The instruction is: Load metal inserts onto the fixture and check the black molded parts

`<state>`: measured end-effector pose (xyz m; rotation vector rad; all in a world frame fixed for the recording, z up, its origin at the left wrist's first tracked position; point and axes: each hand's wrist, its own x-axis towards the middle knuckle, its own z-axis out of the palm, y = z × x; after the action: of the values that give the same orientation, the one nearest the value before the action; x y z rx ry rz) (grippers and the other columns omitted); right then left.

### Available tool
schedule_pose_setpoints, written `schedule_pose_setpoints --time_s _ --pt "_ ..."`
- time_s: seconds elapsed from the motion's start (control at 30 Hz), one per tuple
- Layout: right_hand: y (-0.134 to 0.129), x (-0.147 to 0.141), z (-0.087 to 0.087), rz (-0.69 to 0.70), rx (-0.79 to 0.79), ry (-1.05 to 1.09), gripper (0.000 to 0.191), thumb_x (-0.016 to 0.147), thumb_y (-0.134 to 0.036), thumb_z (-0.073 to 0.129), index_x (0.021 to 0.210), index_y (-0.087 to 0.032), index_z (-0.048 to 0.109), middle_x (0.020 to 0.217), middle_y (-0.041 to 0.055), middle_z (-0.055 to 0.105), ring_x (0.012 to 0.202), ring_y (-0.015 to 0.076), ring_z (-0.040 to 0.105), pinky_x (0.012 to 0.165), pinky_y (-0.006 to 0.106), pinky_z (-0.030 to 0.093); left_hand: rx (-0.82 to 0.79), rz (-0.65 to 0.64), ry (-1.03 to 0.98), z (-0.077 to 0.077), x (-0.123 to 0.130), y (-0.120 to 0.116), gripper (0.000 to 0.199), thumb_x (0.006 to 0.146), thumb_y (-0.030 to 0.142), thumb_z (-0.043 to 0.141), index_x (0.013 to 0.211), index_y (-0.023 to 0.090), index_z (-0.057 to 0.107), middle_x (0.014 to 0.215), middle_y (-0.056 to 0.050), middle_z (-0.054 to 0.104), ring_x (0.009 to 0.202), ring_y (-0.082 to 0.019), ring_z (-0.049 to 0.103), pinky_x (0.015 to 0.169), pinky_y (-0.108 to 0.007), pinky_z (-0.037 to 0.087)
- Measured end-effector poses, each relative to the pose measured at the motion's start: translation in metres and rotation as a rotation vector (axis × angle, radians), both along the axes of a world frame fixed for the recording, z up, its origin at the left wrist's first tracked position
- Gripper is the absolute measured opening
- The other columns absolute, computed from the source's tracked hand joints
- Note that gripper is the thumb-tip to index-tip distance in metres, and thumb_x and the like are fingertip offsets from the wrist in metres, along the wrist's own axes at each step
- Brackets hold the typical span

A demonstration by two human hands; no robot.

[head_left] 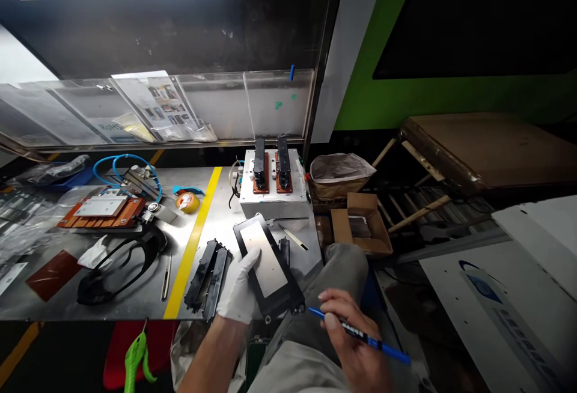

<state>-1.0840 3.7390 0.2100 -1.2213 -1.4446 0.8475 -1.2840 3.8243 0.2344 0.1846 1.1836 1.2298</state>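
The frame [282, 304] looks like matt plastic around a smooth plate [269, 265] with a soft metallic sheen, and the pen [391, 352] is smooth, glossy plastic. The glove [237, 295] is matt cloth, while the table [181, 238] has a smooth, reflective metal top. Dull cardboard forms the box [343, 225], and the trousers [347, 267] are matt, creased cloth.

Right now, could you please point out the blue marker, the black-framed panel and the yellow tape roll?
Blue marker [355, 332]: head view, on the dark printed part of its barrel.
Black-framed panel [269, 267]: head view, on its pale inner face.
Yellow tape roll [191, 205]: head view, on its side.
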Motion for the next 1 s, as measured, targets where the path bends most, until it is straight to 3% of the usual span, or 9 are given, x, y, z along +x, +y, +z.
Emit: schedule_pose_setpoints --time_s 0.2,0.33,0.47,0.67,0.83,1.0 --pt "-0.004 -0.005 -0.003 0.002 0.086 -0.130 0.012 0.096 -0.018 0.057 0.097 -0.026 0.067 0.103 0.0042 0.070 0.099 0.0180 0.067 0.082 0.025 0.057 -0.004 0.055 0.010 0.002 0.001 0.007 0.022 0.079 0.020 0.072 0.099 0.011 0.068 0.097 -0.012 0.080 0.086 -0.024 0.077 0.085 -0.036 0.064" --pt "0.002 -0.006 0.002 -0.011 0.108 -0.176 0.012 0.097 -0.019 0.057 0.091 -0.025 0.066 0.093 0.0030 0.070 0.097 0.0186 0.067 0.083 0.025 0.056 0.014 0.051 -0.003 0.002 0.002 0.007 0.020 0.079 0.019 0.072 0.098 0.012 0.068 0.098 -0.010 0.080 0.077 -0.019 0.077 0.078 -0.031 0.065" --pt "0.001 -0.009 0.005 -0.004 0.135 -0.195 0.013 0.097 -0.018 0.056 0.091 -0.025 0.065 0.086 0.0028 0.069 0.098 0.0206 0.066 0.083 0.028 0.056 0.024 0.153 0.002 0.000 0.000 0.008 0.021 0.076 0.018 0.077 0.096 0.017 0.069 0.083 -0.003 0.080 0.068 -0.013 0.074 0.066 -0.020 0.062" --pt "-0.002 -0.024 0.007 0.265 0.198 -0.249 0.019 0.095 -0.019 0.064 0.112 -0.027 0.064 0.093 0.0010 0.074 0.102 0.0233 0.066 0.098 0.039 0.054 0.126 0.148 0.032 0.001 0.001 0.006 0.028 0.074 0.025 0.080 0.097 0.017 0.066 0.100 -0.006 0.080 0.092 -0.025 0.076 0.084 -0.036 0.064" --pt "0.001 -0.035 0.008 0.289 0.201 -0.300 0.022 0.094 -0.022 0.063 0.115 -0.028 0.067 0.098 0.0021 0.075 0.107 0.0267 0.064 0.095 0.039 0.056 0.146 0.130 0.011 -0.001 0.001 0.006 0.034 0.075 0.026 0.080 0.105 0.017 0.066 0.107 -0.008 0.080 0.096 -0.027 0.076 0.088 -0.041 0.064" --pt "0.003 -0.039 0.018 0.289 0.217 -0.176 0.017 0.092 -0.015 0.062 0.103 -0.026 0.069 0.083 0.0007 0.073 0.089 0.0229 0.068 0.091 0.039 0.057 0.118 0.129 -0.010 -0.005 -0.003 0.004 0.045 0.075 0.029 0.080 0.117 0.019 0.068 0.104 -0.007 0.080 0.095 -0.026 0.076 0.091 -0.041 0.062"
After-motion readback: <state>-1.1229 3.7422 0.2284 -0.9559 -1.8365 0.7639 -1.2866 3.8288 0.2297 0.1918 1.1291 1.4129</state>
